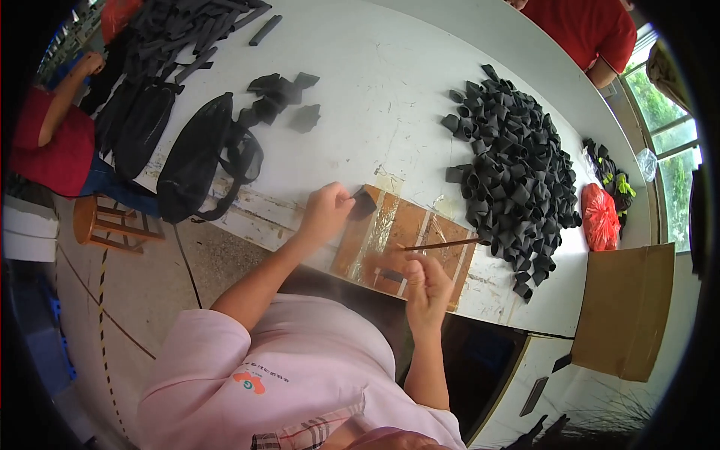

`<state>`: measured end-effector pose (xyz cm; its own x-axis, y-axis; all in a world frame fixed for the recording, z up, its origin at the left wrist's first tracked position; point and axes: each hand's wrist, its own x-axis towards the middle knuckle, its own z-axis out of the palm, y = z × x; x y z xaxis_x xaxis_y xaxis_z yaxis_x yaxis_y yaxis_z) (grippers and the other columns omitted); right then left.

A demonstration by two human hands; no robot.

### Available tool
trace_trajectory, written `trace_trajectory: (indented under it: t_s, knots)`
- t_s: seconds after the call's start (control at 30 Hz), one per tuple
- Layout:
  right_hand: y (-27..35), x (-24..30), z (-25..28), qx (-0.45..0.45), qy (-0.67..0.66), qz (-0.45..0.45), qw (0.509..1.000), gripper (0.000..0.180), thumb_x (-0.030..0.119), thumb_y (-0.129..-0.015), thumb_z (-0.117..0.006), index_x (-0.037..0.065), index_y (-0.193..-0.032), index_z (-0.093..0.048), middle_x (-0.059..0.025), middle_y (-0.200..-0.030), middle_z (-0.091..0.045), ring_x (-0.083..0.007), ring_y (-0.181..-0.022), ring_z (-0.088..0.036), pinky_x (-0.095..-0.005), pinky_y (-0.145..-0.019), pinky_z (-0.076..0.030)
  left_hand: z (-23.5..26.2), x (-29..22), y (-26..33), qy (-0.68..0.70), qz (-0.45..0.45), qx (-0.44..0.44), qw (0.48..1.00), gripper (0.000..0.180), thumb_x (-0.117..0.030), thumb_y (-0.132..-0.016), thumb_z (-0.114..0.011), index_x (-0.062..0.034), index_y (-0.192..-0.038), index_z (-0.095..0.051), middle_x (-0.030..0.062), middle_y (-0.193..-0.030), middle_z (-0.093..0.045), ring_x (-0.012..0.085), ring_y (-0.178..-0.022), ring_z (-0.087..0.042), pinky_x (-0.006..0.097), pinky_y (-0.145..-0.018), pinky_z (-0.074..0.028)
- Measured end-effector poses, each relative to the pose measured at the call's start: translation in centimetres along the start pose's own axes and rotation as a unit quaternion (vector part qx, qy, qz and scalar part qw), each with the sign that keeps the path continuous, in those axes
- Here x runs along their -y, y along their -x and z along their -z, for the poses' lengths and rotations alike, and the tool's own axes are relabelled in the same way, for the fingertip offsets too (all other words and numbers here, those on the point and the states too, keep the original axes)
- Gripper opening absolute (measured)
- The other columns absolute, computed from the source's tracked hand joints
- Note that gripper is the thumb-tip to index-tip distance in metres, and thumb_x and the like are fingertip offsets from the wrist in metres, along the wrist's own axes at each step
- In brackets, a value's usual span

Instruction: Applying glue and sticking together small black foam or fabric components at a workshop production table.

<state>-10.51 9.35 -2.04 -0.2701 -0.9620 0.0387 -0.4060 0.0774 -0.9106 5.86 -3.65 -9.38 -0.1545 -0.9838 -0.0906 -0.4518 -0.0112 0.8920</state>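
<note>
My left hand [328, 214] pinches the edge of a small black fabric piece [363, 205] at the upper left corner of a brown board [349, 255] crossed with clear tape. Over the board's right half, my right hand [429, 291] is closed, its fingers curled. A thin brown stick [442, 244] runs from just above those fingers toward the right, and it appears to be in their grip. Left of the right hand, a skin-coloured smear hides detail. Under it, a short dark piece [391, 276] lies on the board.
A large heap of folded black fabric loops [517, 165] covers the table's right side. Black strips [202, 30], flat black scraps [277, 97] and a black mesh bag [196, 161] lie left. A red plastic bag [600, 217] and cardboard box [626, 307] stand right. Two people in red are nearby.
</note>
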Motion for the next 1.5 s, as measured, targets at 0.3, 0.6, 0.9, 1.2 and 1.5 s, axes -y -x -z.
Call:
trace_trajectory:
  t_s: [0.3, 0.6, 0.9, 1.2, 1.5]
  knots:
    - [-0.6, 0.9, -1.7, -0.112, -0.453, -0.118, 0.877, 0.01, 0.011, -0.083, -0.056, 0.001, -0.085, -0.056, -0.0066, -0.077, -0.061, -0.0113, -0.065, -0.056, -0.0229, -0.059, -0.045, 0.1, -8.5, 6.8, 0.476, 0.105, 0.252, 0.836, 0.017, -0.005, -0.078, -0.058, -0.0009, -0.092, -0.051, 0.0049, -0.077, -0.056, 0.009, -0.068, -0.054, 0.022, -0.061, -0.047]
    - [-0.7, 0.8, 1.1, 0.048, -0.557, -0.171, 0.811, 0.019, 0.016, -0.082, -0.055, -0.001, -0.09, -0.055, -0.0085, -0.075, -0.059, -0.0163, -0.062, -0.057, -0.0267, -0.056, -0.047, -0.7, -8.9, 5.8, 0.503, 0.162, 0.369, 0.765, 0.02, -0.021, -0.084, -0.052, -0.0015, -0.09, -0.053, 0.0054, -0.074, -0.056, 0.0118, -0.063, -0.053, 0.026, -0.063, -0.046]
    - [-0.1, -0.6, 1.2, 0.057, -0.482, -0.204, 0.85, 0.015, 0.014, -0.079, -0.06, 0.0, -0.085, -0.057, -0.0053, -0.072, -0.059, -0.0127, -0.06, -0.055, -0.0265, -0.056, -0.045, -1.4, -8.0, 6.0, 0.446, 0.166, 0.342, 0.811, 0.014, -0.015, -0.079, -0.058, -0.0023, -0.085, -0.056, 0.0041, -0.069, -0.059, 0.0093, -0.059, -0.055, 0.021, -0.052, -0.043]
    - [0.0, 0.9, -0.2, -0.143, 0.071, 0.105, 0.982, 0.011, 0.006, -0.076, -0.063, -0.001, -0.084, -0.059, -0.0051, -0.072, -0.052, -0.0111, -0.059, -0.05, -0.0222, -0.051, -0.04, -3.0, -8.0, 7.0, 0.112, -0.107, 0.146, 0.977, 0.006, -0.002, -0.076, -0.057, 0.0036, -0.079, -0.058, 0.005, -0.066, -0.061, 0.0062, -0.055, -0.054, 0.02, -0.05, -0.044]
    - [-0.1, -1.2, -1.9, -0.139, 0.279, 0.178, 0.933, 0.02, 0.001, -0.068, -0.061, 0.002, -0.086, -0.053, -0.0107, -0.08, -0.051, -0.0274, -0.071, -0.052, -0.0354, -0.055, -0.043, -3.7, -7.9, 7.4, 0.061, -0.18, -0.033, 0.981, 0.013, 0.01, -0.072, -0.053, 0.004, -0.084, -0.055, 0.0054, -0.064, -0.059, 0.0034, -0.051, -0.051, 0.019, -0.044, -0.041]
